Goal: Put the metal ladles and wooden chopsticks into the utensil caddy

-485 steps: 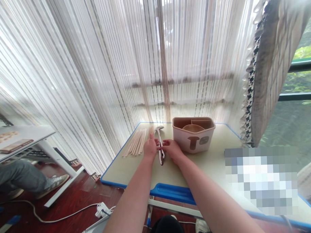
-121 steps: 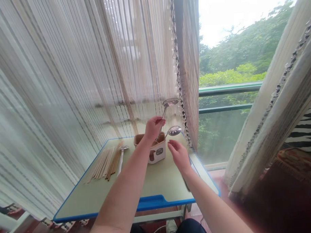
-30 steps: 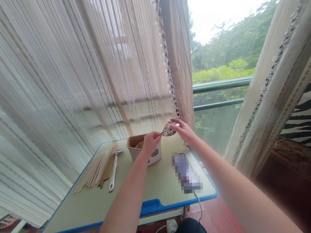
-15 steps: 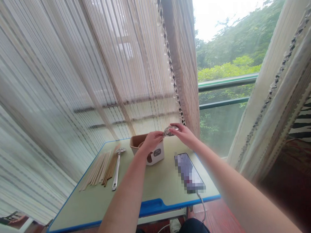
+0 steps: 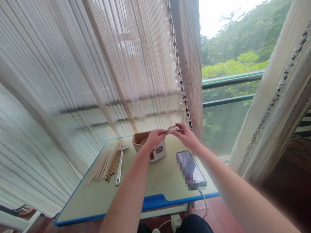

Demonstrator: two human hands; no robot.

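Above the far edge of the table, both hands are on a shiny metal slotted spoon (image 5: 174, 129), whose bowl looks pierced with holes. My left hand (image 5: 156, 138) is closed in a pinch at the spoon's left end. My right hand (image 5: 186, 134) grips the right side of the bowl between thumb and fingers. The spoon's handle cannot be made out. Just below and left of the spoon, a white and brown utensil holder (image 5: 158, 153) stands on the table, partly hidden by my left hand and forearm.
A long-handled metal ladle (image 5: 119, 170) lies left of the holder, beside several dark and pale chopsticks (image 5: 102, 166). On the right lies a phone (image 5: 191, 169) with a cable (image 5: 204, 203). The blue-edged table (image 5: 82, 207) stands against curtains (image 5: 133, 80) and a window.
Both hands and the slotted spoon stay close together, with the bowl turned slightly to a flatter angle. The whole view has shifted a little; the things on the table lie as before.
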